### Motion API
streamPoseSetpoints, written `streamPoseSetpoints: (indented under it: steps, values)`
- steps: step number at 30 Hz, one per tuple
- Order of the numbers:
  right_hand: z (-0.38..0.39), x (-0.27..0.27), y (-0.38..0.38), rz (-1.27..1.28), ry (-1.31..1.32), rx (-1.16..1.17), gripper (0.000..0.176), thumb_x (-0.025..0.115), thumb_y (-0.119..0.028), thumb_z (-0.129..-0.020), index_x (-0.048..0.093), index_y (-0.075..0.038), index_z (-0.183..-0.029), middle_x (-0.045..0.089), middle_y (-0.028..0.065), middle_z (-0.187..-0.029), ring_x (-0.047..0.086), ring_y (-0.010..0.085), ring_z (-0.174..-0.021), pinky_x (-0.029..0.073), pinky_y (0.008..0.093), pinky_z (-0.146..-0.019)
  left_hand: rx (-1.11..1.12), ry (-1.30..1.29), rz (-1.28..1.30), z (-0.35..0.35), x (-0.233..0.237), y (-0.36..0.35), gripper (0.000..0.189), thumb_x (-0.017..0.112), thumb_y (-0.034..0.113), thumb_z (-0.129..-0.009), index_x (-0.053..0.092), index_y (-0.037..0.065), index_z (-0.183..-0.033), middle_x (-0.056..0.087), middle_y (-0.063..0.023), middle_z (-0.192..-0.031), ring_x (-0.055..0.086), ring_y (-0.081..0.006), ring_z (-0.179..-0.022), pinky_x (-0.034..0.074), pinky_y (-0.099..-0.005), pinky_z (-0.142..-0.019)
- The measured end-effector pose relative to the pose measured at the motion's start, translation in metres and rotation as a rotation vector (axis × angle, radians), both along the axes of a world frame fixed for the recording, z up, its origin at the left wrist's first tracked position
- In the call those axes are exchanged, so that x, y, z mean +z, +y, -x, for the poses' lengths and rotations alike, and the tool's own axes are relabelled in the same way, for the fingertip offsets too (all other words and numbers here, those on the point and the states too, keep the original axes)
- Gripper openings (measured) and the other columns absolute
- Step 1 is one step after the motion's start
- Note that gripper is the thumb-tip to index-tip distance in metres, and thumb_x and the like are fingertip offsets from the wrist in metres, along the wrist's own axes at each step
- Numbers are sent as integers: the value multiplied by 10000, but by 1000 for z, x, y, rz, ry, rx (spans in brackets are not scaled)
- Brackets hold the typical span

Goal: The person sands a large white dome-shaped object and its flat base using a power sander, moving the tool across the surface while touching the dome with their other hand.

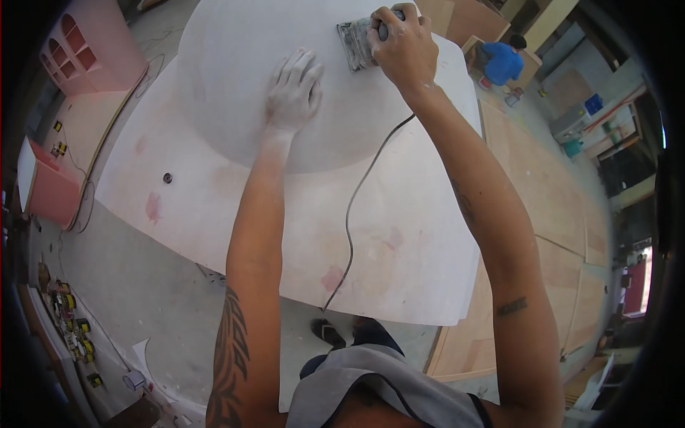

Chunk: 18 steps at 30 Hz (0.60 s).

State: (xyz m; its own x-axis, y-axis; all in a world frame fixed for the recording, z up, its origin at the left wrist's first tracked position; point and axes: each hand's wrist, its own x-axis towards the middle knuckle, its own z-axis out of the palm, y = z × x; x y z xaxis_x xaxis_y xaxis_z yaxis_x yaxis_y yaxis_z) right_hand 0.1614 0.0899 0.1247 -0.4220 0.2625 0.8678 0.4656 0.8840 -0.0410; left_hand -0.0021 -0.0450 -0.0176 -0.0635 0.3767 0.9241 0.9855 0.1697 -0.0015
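My right hand (405,53) is wrapped round the top of an electric sander (354,44), whose dusty base sits on a grey-white rounded panel (228,78). From the sander a dark cord (349,214) trails across the white work surface (235,217) and over its front edge. My left hand (294,93) lies on the rounded panel to the left of the sander, coated in white dust, fingers stretched out and holding nothing. A small black round piece (168,177) lies on the white surface at the left.
Pink cabinet (78,50) and pink box (53,182) stand at the left. Several yellow-and-black tools (82,342) lie lower left. Plywood sheets (528,185) cover the floor at right. Another person in a blue shirt (504,63) crouches at the upper right.
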Motion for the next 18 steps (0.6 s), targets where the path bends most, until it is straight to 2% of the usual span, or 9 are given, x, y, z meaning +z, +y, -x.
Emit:
streamPoseSetpoints:
  steps: [5,8,16,18]
  values:
    - [-26,-28,-13,-68,-92,147,120,813,-214,-879,756,-241,-981,676,17,-1182,658,346,-1038,632,455,-651,-16,-14,-2,-2,1,-1,381,686,154,-959,681,166,-1340,628,-63,-1504,539,-275,-1489,418,-488,-1251]
    - [-36,-35,-7,-86,-132,152,118,823,-225,-878,758,-246,-974,672,11,-1175,658,341,-1032,633,448,-654,0,2,-1,0,-2,-1,381,682,152,-958,679,160,-1339,629,-66,-1501,542,-274,-1486,415,-489,-1254]
    - [10,20,15,-56,-31,107,108,801,-206,-897,756,-242,-988,690,30,-1171,672,355,-1022,632,455,-665,15,7,-5,-1,-2,2,348,671,162,-961,698,165,-1309,634,-68,-1488,552,-269,-1472,414,-495,-1252]
    - [15,34,12,-8,-29,116,168,729,-254,-943,776,-145,-1062,677,163,-1208,659,413,-1111,597,495,-917,20,8,-9,-2,0,3,330,665,179,-965,715,170,-1291,636,-63,-1483,554,-260,-1463,418,-491,-1249]
